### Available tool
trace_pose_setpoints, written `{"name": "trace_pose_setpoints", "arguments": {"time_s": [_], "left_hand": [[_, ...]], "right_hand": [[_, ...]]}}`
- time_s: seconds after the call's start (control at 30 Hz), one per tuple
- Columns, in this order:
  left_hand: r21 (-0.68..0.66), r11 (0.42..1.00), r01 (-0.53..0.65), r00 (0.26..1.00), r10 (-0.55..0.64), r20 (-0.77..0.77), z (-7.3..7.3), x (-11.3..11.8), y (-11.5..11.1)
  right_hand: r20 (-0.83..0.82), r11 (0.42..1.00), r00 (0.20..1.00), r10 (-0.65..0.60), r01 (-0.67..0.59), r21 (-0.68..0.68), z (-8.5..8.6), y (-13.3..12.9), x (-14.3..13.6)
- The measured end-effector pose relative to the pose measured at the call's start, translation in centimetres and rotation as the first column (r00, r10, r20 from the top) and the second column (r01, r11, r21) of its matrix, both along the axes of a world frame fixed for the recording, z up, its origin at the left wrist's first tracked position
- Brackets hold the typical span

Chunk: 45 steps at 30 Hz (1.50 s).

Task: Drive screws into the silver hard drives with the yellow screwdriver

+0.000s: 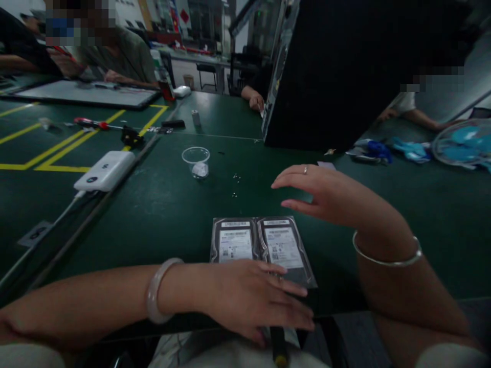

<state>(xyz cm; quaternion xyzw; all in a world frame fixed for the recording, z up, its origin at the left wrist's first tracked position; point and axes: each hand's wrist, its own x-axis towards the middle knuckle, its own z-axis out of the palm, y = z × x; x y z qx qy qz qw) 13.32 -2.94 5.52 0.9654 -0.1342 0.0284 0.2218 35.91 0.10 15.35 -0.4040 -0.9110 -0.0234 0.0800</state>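
Note:
Two hard drives (235,241) with white labels lie side by side on the green table in front of me. My left hand (255,296) reaches across their near edge, palm down with its fingers stretched out; whether it touches them I cannot tell. From under that hand sticks a dark handle (279,345) with a yellow end, the rest of it hidden. My right hand (318,194) is raised beyond the drives to the right, fingers and thumb apart, with nothing visible between them. Several tiny screws (236,178) lie on the table left of its fingertips.
A clear plastic cup (196,162) with something white inside stands beyond the drives. Left are a white power bank (105,171) with a cable and a red-handled tool (90,123). A large black case (337,76) rises at back right. Other people sit around the table.

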Motion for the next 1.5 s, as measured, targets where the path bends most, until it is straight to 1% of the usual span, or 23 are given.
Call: {"name": "trace_pose_setpoints", "arguments": {"time_s": [0.1, 0.2, 0.27, 0.33, 0.4, 0.47, 0.5, 0.6, 0.63, 0.7, 0.8, 0.93, 0.97, 1.0, 1.03, 1.07, 1.1, 1.17, 1.2, 1.23, 1.3, 1.4, 1.5], "left_hand": [[0.008, 0.999, 0.031, 0.999, -0.032, 0.038, -0.9, 0.9, -1.8], [-0.062, 0.996, 0.063, 0.997, -0.060, 0.051, -1.6, 1.2, -2.0], [-0.230, 0.970, 0.080, 0.997, -0.080, 0.012, -1.2, 1.0, -1.5], [-0.466, 0.885, -0.016, 1.000, 0.004, -0.027, -0.4, 0.6, -0.6], [-0.691, 0.703, -0.168, 0.984, 0.160, -0.076, 0.5, 0.1, 0.4], [-0.850, 0.420, -0.319, 0.913, 0.377, -0.156, 1.0, -0.3, 1.7], [-0.906, 0.264, -0.332, 0.872, 0.453, -0.188, 1.1, -0.4, 2.3], [-0.956, -0.194, -0.219, 0.740, 0.605, -0.293, 0.9, -0.4, 4.2], [-0.940, -0.291, -0.180, 0.709, 0.624, -0.329, 0.8, -0.4, 4.6], [-0.909, -0.395, -0.133, 0.672, 0.638, -0.376, 0.7, -0.4, 5.2], [-0.877, -0.456, -0.148, 0.691, 0.587, -0.422, 0.7, -0.3, 5.2], [-0.899, -0.418, -0.131, 0.712, 0.591, -0.378, 1.0, -0.5, 5.0], [-0.912, -0.389, -0.129, 0.707, 0.609, -0.360, 1.0, -0.7, 5.2], [-0.924, -0.343, -0.167, 0.713, 0.606, -0.354, 1.0, -0.9, 5.5], [-0.939, -0.257, -0.229, 0.711, 0.615, -0.342, 1.0, -1.1, 6.0], [-0.940, -0.122, -0.320, 0.706, 0.631, -0.322, 1.0, -1.4, 6.6], [-0.895, 0.051, -0.444, 0.717, 0.620, -0.320, 0.9, -1.8, 7.3], [-0.686, 0.386, -0.617, 0.688, 0.688, -0.231, 0.3, -2.4, 8.8], [-0.545, 0.498, -0.674, 0.669, 0.724, -0.166, 0.0, -2.7, 9.5], [-0.435, 0.548, -0.714, 0.656, 0.741, -0.142, -0.5, -2.9, 10.2], [-0.345, 0.586, -0.733, 0.671, 0.707, -0.225, -1.4, -3.1, 11.2], [-0.349, 0.638, -0.686, 0.728, 0.603, -0.326, -2.4, -3.1, 11.9], [-0.388, 0.695, -0.605, 0.796, 0.517, -0.315, -2.8, -3.0, 12.2]], "right_hand": [[0.034, 0.998, 0.998, -0.057, 0.058, -0.022, 0.2, 0.3, 0.3], [0.033, 0.994, 0.998, -0.047, 0.050, -0.097, 0.5, 0.7, 0.3], [-0.004, 0.984, 0.999, -0.037, 0.035, -0.176, 0.2, 0.8, 0.3], [-0.079, 0.963, 0.996, -0.033, 0.011, -0.269, -0.6, 0.7, 0.3], [-0.154, 0.935, 0.986, -0.062, 0.003, -0.355, -1.9, 0.4, 0.3], [-0.230, 0.917, 0.968, -0.099, 0.000, -0.398, -3.7, -0.1, 0.3], [-0.253, 0.928, 0.962, -0.098, -0.003, -0.372, -4.6, -0.3, 0.2], [-0.303, 1.000, 0.953, -0.031, 0.031, -0.004, -6.9, -1.3, 0.2], [-0.271, 0.986, 0.962, 0.036, 0.010, 0.166, -7.4, -1.6, 0.1], [-0.134, 0.923, 0.982, 0.131, -0.072, 0.379, -7.8, -2.2, 0.0], [0.026, 0.859, 0.977, 0.212, -0.199, 0.473, -7.1, -2.5, -0.7], [0.014, 0.836, 0.942, 0.335, -0.304, 0.457, -4.8, -1.4, -2.5], [-0.016, 0.867, 0.938, 0.346, -0.313, 0.387, -4.1, -1.1, -2.9], [-0.150, 0.915, 0.941, 0.302, -0.242, 0.323, -3.3, -0.7, -3.1], [-0.271, 0.912, 0.919, 0.288, -0.176, 0.371, -2.4, -0.4, -3.1], [-0.357, 0.921, 0.906, 0.227, -0.081, 0.381, -1.6, -0.1, -3.1], [-0.460, 0.932, 0.874, 0.158, 0.022, 0.362, -0.8, 0.0, -2.8], [-0.690, 0.975, 0.721, -0.058, 0.188, 0.115, 0.4, 0.1, -2.2], [-0.656, 0.974, 0.736, -0.169, 0.226, 0.003, 0.8, 0.1, -1.8], [-0.608, 0.969, 0.764, -0.216, 0.244, -0.037, 1.1, 0.2, -1.5], [-0.435, 0.971, 0.868, -0.241, 0.215, -0.108, 1.0, 0.3, -1.2], [-0.195, 0.976, 0.969, -0.153, 0.117, -0.183, 0.4, 0.8, -1.3], [-0.153, 0.981, 0.983, -0.104, 0.076, -0.177, 0.0, 1.2, -1.4]]}}
